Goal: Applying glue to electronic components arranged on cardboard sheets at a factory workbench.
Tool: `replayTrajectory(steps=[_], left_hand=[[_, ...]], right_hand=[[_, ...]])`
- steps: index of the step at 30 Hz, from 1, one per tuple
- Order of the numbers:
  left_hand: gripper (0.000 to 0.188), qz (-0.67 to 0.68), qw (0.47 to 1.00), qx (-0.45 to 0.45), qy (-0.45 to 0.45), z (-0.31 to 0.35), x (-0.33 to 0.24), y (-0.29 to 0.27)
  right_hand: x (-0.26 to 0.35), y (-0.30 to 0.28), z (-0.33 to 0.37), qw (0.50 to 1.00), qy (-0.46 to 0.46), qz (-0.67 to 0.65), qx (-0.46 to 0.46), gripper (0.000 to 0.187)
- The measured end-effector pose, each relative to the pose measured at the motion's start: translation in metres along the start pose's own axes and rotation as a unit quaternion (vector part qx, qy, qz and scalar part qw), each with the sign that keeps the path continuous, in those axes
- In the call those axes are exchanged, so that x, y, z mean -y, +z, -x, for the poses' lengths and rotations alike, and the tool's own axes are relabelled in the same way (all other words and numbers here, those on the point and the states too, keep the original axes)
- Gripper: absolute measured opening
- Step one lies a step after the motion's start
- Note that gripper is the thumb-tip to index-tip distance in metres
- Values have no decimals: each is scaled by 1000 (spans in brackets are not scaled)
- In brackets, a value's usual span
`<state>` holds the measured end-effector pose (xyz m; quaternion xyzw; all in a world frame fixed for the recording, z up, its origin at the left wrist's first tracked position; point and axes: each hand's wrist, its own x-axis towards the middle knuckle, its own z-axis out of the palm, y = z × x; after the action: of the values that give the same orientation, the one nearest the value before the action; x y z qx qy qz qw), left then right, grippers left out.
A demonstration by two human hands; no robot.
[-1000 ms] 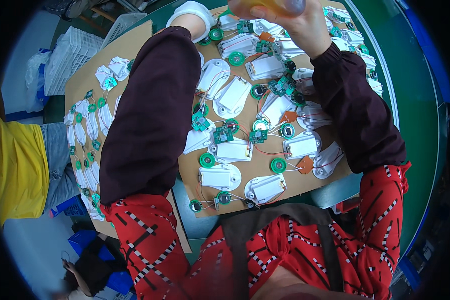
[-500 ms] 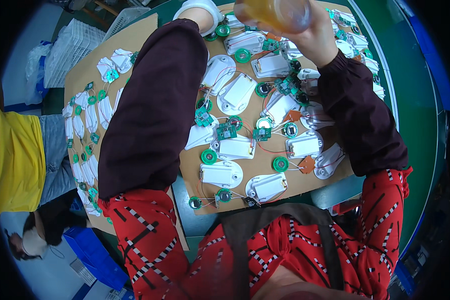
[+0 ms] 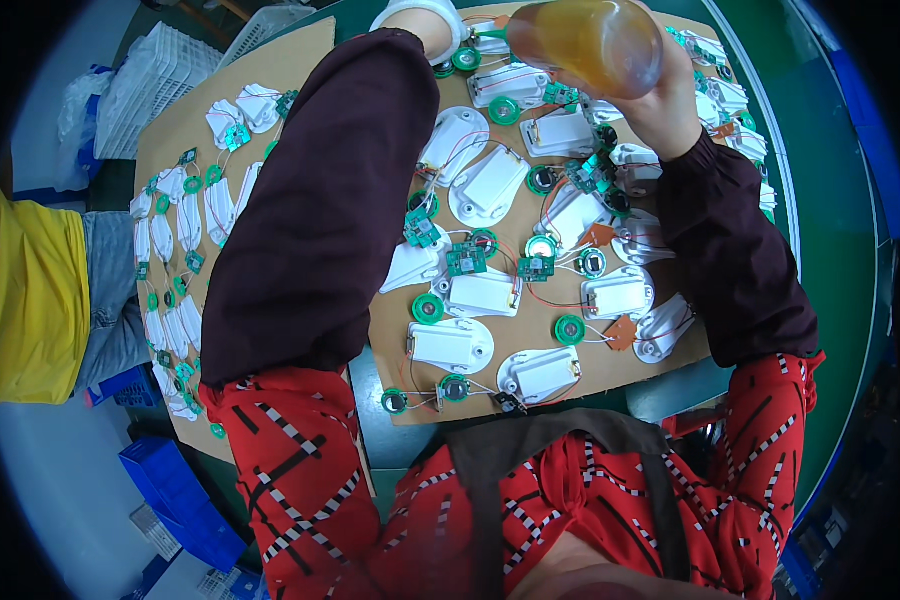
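Note:
My right hand (image 3: 670,105) is wrapped round a clear, rounded bottle of amber liquid (image 3: 592,45), tilted above the far part of the cardboard sheet (image 3: 610,378). At the far edge my left hand (image 3: 425,27) is cut off by the picture, with white material around it; its fingers are hidden. Beneath both arms lie several white plastic housings (image 3: 488,187), wired to green circuit boards (image 3: 467,260) and round green-rimmed speakers (image 3: 428,308). Small brown boards (image 3: 621,333) lie among them.
A second cardboard sheet (image 3: 300,62) on the left carries more housings. White plastic crates (image 3: 165,85) stand beyond it. At the left is a person in a yellow top (image 3: 35,300). Blue bins (image 3: 180,505) stand at lower left. The green table edge (image 3: 850,190) runs along the right.
The bottle and my right hand have come nearer and slightly right, showing more of the bottle. The whole view has shifted a little. A second person at lower left is no longer in sight.

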<state>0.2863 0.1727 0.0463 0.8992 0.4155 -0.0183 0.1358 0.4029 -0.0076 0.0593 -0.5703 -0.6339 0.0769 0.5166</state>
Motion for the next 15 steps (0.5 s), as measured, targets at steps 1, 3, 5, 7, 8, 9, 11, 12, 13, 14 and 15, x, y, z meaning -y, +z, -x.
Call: replayTrajectory(steps=[1,3,5,7,8,9,11,12,13,14,15], left_hand=[[30,-6,1000,3,-5,0,0,-1],[30,-10,1000,7,-8,2,-5,-5],[30,23,999,25,-37,7,-12,-11],[31,42,998,20,-35,7,-6,-8],[31,60,998,15,-33,8,-4,-8],[31,61,998,14,-32,7,-5,-7],[31,41,998,-3,-37,6,-8,-6],[31,41,998,-3,-37,6,-7,-6],[31,51,998,-4,-34,7,-6,-6],[31,61,998,-6,-31,9,-6,-6],[31,62,998,-5,-31,10,-7,-7]], right_hand=[[1,0,-1,1000,-1,0,1,53],[1,-2,0,999,29,-14,-7,54],[-6,-4,-4,998,49,-34,-14,54],[5,-1,-15,994,76,-68,-24,50],[3,0,-19,994,75,-70,-24,50],[-1,0,-24,994,57,-93,-22,48],[-3,-1,-30,992,28,-120,-7,44],[-3,0,-31,992,27,-120,-7,44],[-3,0,-31,991,32,-130,2,45],[-3,1,-31,989,36,-140,11,46],[-3,2,-31,989,36,-140,11,46]])
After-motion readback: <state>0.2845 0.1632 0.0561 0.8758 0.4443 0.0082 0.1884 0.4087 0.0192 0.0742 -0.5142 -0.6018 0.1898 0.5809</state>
